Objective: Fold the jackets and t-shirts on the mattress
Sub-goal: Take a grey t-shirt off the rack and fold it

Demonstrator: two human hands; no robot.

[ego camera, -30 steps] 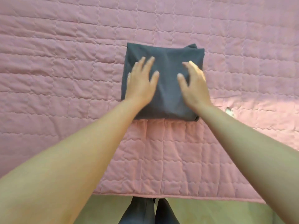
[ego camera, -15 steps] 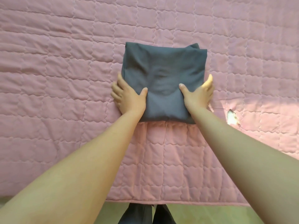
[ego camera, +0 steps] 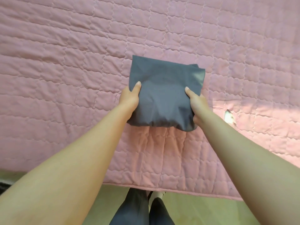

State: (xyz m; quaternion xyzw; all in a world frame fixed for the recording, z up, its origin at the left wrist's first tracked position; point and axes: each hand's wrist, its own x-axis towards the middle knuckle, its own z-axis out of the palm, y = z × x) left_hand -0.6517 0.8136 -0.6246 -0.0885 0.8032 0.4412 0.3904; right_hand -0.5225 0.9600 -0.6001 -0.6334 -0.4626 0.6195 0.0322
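The folded grey garment (ego camera: 164,85) is at the middle of the pink mattress (ego camera: 65,62). The left grip (ego camera: 129,96) holds its left side, thumb on top, fingers tucked under. The right grip (ego camera: 197,103) holds its right side the same way. A small tear (ego camera: 228,116) shows in the cover nearby.
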